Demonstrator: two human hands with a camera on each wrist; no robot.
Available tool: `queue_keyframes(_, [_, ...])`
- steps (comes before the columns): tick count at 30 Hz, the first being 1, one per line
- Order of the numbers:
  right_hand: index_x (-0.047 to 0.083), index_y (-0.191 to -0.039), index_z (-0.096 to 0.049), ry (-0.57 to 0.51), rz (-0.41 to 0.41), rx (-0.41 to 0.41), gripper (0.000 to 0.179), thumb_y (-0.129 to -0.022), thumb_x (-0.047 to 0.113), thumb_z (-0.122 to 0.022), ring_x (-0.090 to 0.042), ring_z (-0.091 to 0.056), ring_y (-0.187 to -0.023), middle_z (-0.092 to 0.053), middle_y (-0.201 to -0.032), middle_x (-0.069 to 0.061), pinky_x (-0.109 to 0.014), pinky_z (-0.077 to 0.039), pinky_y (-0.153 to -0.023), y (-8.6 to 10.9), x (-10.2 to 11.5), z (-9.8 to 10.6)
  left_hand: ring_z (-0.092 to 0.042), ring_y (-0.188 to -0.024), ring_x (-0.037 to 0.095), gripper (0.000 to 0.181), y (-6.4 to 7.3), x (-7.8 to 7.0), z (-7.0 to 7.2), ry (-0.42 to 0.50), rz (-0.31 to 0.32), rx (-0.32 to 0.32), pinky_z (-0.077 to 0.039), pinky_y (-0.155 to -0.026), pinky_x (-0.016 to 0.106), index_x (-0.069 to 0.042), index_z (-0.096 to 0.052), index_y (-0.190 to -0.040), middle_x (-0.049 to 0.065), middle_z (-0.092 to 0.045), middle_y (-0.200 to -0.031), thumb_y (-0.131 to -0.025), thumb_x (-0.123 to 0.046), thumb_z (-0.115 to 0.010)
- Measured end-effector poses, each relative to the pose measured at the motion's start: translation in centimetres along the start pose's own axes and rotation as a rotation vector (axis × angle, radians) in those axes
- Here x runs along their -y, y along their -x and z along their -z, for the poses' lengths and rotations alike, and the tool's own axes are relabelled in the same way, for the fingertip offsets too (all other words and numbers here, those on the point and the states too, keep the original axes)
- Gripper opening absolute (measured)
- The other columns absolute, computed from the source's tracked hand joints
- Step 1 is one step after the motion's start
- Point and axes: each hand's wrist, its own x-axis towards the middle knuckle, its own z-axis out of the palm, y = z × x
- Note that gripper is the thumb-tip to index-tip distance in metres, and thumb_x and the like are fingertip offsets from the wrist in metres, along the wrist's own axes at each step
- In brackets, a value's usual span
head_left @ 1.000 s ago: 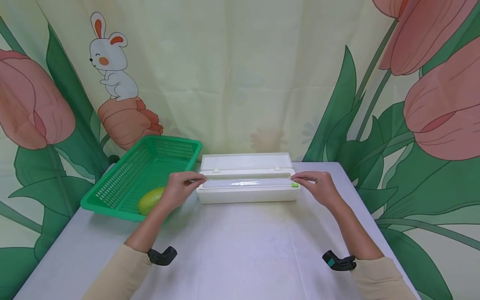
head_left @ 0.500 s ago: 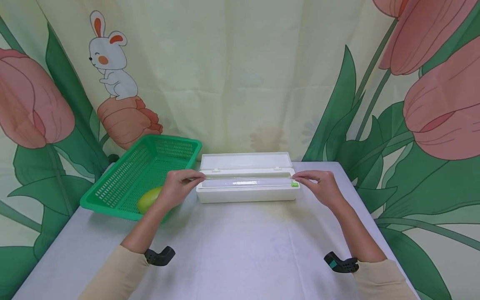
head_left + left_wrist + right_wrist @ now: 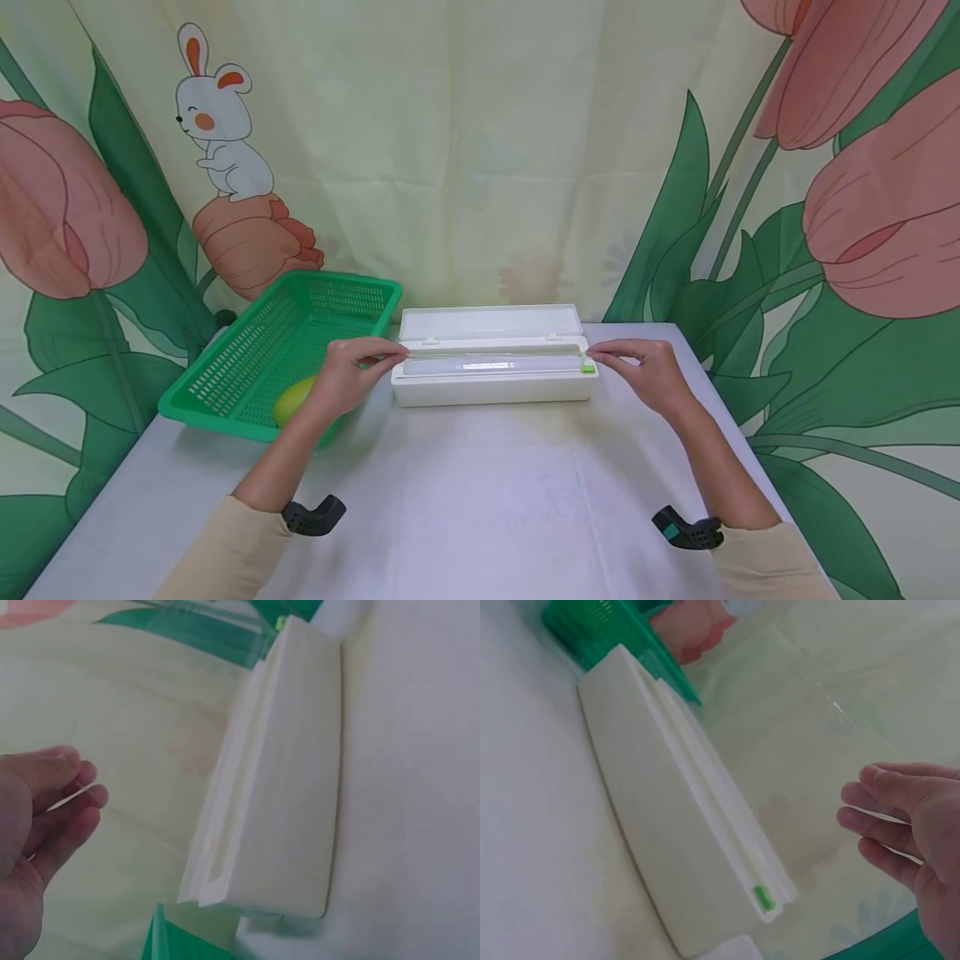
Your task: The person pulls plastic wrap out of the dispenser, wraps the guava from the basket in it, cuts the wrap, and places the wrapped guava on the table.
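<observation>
A white cling film box point(image 3: 491, 392) stands in the middle of the table, its lid point(image 3: 491, 322) tipped open toward the back. Clear cling film point(image 3: 487, 364) shows shiny along the top, and a small green slider point(image 3: 587, 365) sits at the right end. My left hand point(image 3: 356, 371) pinches the film's left corner between thumb and fingertips, just above the box's left end. At the opposite end, the right corner is pinched by my right hand point(image 3: 645, 371). In the right wrist view, thin glints of film cross the background beside the right hand point(image 3: 919, 825).
A green plastic basket point(image 3: 206, 419) stands left of the box, behind the left forearm. Inside it lies a yellow-green oval fruit point(image 3: 288, 402), partly covered by that arm. Behind the table point(image 3: 480, 500) hangs a curtain point(image 3: 525, 167) with printed tulips and a rabbit.
Both hands have risen slightly and drawn a little apart, the film's edge between them lifting a bit. The left forearm has shifted left, the right one outward. Box and basket stay put.
</observation>
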Motion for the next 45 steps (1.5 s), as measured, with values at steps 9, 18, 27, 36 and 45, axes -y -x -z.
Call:
queue_keyframes(9, [0.007, -0.108, -0.074, 0.018, 0.016, -0.013, 0.021, -0.087, 0.009, -0.070, -0.026, -0.070, -0.101, -0.075, -0.103, -0.010, -0.002, -0.044, -0.082, 0.2, 0.7, 0.5, -0.071, -0.078, 0.019, 0.016, 0.1, -0.3, 0.3, 0.017, -0.004, -0.011, -0.055, -0.065, 0.014, -0.009, -0.078, -0.092, 0.006, -0.076, -0.087, -0.079, 0.001, -0.075])
queue_keyframes(18, [0.007, -0.107, -0.075, 0.018, 0.049, -0.021, 0.021, -0.086, 0.009, -0.071, -0.026, -0.069, -0.100, -0.075, -0.102, -0.010, 0.001, -0.042, -0.081, 0.6, 1.1, 1.2, -0.071, -0.077, 0.013, 0.017, 0.1, -1.2, 0.8, 0.006, -0.010, -0.012, -0.054, -0.066, 0.012, -0.008, -0.078, -0.092, 0.005, -0.076, -0.087, -0.078, 0.002, -0.076])
queue_keyframes(27, [0.006, -0.105, -0.075, 0.016, 0.098, -0.037, 0.020, -0.085, 0.007, -0.072, 0.022, -0.056, -0.094, -0.076, -0.098, -0.010, -0.004, -0.048, -0.081, 0.8, 1.7, 1.9, -0.070, -0.077, 0.010, 0.017, 0.2, -1.8, 1.2, 0.008, -0.028, -0.012, -0.054, -0.067, 0.012, -0.007, -0.077, -0.092, 0.004, -0.076, -0.087, -0.078, 0.001, -0.076])
queue_keyframes(36, [0.005, -0.104, -0.075, 0.009, 0.130, -0.051, 0.020, -0.084, 0.004, -0.072, 0.028, -0.049, -0.095, -0.076, -0.097, -0.011, 0.002, -0.042, -0.080, 1.0, 2.4, 2.4, -0.071, -0.077, 0.015, 0.021, 0.4, -2.2, 1.7, 0.014, -0.050, -0.021, -0.054, -0.069, 0.010, -0.009, -0.077, -0.093, 0.004, -0.076, -0.088, -0.077, 0.004, -0.076])
queue_keyframes(45, [0.006, -0.103, -0.075, 0.004, 0.160, -0.067, 0.022, -0.082, 0.001, -0.072, 0.028, -0.050, -0.095, -0.076, -0.096, -0.011, 0.001, -0.043, -0.081, 1.3, 2.9, 2.7, -0.072, -0.080, 0.015, 0.022, 0.4, -3.1, 2.2, -0.010, -0.055, -0.023, -0.053, -0.071, 0.009, -0.009, -0.077, -0.095, 0.004, -0.076, -0.089, -0.076, 0.004, -0.076])
